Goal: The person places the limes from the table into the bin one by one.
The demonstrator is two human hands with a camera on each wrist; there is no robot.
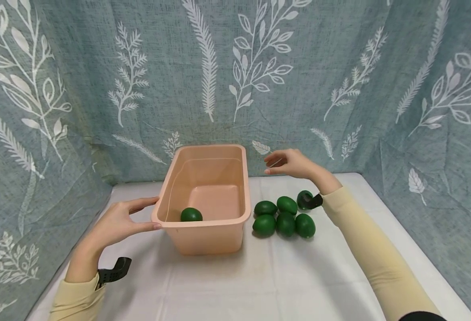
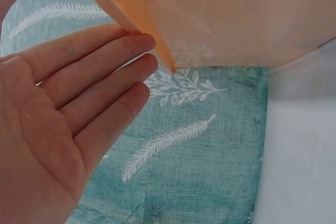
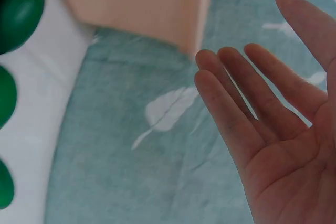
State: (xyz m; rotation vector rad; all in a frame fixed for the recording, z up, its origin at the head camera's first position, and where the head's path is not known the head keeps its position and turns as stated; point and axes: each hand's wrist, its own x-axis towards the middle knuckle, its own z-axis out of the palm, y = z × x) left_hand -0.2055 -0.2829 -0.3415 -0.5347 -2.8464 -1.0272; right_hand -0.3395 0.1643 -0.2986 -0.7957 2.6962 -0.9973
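A peach-coloured plastic bin stands on the white table, with one dark green oval fruit inside near its front left corner. My left hand touches the rim at that corner, thumb on the near side and fingers along the left. Its fingers look straight in the left wrist view. Beyond the bin's right side my right hand hovers with nothing in it, fingers loosely bent and apart from the rim. Several glossy green oval fruits lie grouped right of the bin, below my right forearm.
A teal curtain with white leaf prints hangs behind and at both sides of the white table. One green fruit at the group's back right is partly covered by the black strap piece on my right wrist.
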